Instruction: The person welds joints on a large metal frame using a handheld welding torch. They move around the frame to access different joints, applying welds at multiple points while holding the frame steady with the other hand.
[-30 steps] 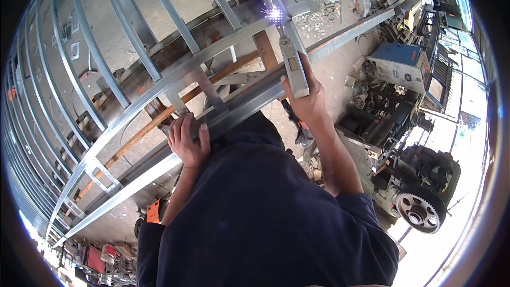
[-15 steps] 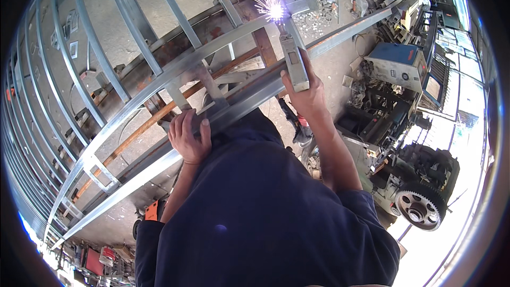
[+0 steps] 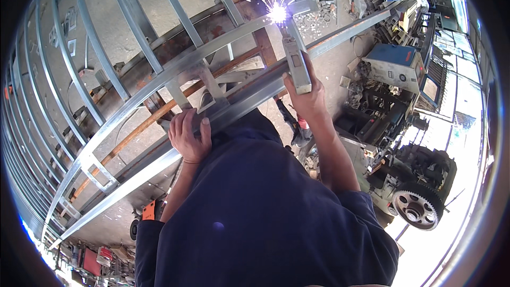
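My right hand [image 3: 309,98] is closed round a boxy grey welding gun [image 3: 296,69], whose far end points away from me. At its tip a bright arc [image 3: 277,14] throws sparks beside a joint of the steel frame and hides the metal there. The fingers of my left hand [image 3: 190,141] curl over the straight steel tube [image 3: 255,97] along the frame's near side, thumb apart. Beyond it runs a curved steel rail [image 3: 223,41], joined to the straight tube by short crosspieces [image 3: 213,81]. Long parallel bars [image 3: 130,13] extend from the rail to the far left.
A rusty beam [image 3: 183,45] lies beneath the frame. To the right stand a blue and grey machine box [image 3: 394,64] and dark machinery with a toothed wheel [image 3: 418,205]. Scrap metal [image 3: 406,16] is heaped at the far right. An orange object [image 3: 150,210] sits near my left elbow.
The bright arc and welding gun have shifted very slightly right and nearer. Sparks spread in a different pattern. My left hand stays in place on the tube.
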Demonstrator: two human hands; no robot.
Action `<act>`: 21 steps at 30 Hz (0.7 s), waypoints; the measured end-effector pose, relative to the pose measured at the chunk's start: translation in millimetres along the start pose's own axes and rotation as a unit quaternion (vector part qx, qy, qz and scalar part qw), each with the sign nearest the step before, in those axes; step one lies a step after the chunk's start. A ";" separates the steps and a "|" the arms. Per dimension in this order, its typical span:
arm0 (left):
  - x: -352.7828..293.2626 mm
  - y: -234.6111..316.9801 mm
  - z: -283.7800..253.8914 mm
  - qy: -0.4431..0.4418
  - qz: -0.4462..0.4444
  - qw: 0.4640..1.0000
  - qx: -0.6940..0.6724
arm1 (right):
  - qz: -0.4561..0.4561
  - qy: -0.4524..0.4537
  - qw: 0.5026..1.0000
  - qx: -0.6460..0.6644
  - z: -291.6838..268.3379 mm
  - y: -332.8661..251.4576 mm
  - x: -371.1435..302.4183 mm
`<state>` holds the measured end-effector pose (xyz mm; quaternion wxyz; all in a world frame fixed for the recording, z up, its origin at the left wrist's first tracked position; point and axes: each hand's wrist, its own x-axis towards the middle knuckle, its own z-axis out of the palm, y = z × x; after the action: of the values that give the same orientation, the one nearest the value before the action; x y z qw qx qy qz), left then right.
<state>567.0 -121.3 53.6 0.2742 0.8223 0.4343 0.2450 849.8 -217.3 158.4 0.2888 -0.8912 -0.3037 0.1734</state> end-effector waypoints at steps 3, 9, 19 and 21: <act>1.3 1.4 -1.1 -0.001 -0.003 1.000 -0.002 | 0.000 -0.001 1.000 -0.009 -0.7 -0.5 -0.8; 0.8 0.4 -0.8 0.002 -0.005 1.000 -0.001 | -0.017 0.006 1.000 -0.011 -1.3 2.8 -3.0; -0.8 0.7 1.5 0.005 -0.005 1.000 0.007 | -0.050 0.028 0.998 0.011 -1.0 13.9 -7.5; -2.8 -3.0 6.0 0.014 -0.007 1.000 0.013 | -0.023 0.017 0.999 0.028 -4.5 14.0 -9.2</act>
<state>567.7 -123.7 46.8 0.2594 0.8190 0.4474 0.2488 851.3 -234.2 154.5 0.3231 -0.8783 -0.3139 0.1601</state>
